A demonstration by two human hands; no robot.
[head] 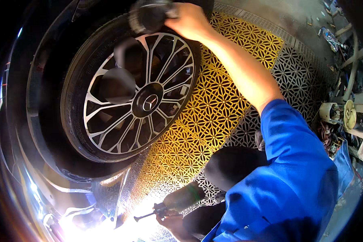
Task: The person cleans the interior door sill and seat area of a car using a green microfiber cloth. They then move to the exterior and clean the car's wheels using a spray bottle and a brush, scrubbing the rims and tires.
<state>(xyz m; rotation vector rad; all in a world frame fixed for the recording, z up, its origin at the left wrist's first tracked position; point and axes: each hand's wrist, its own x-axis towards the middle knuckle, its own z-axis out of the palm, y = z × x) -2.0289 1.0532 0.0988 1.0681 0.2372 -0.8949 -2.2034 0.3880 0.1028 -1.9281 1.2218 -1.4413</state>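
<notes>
My right hand (pixel 189 21) is closed on a dark, round pad or brush (pixel 151 16), blurred, at the upper edge of the tyre (pixel 75 78). Below it is the multi-spoke alloy wheel (pixel 149 101) with a Mercedes-Benz centre cap. My left hand (pixel 172 222), low in the view and partly lost in glare, holds a spray bottle (pixel 181 198) by its neck. The bottle lies slanted, its dark nozzle pointing left toward the car body. Two blurred round patches cover some of the spokes; what they are I cannot tell.
Dark car bodywork (pixel 33 121) curves around the wheel at the left. Yellow and grey lattice floor tiles (pixel 211 99) lie beside it, under my bent knees. Clutter and a metal frame (pixel 355 99) line the right edge. Strong glare hides the bottom left.
</notes>
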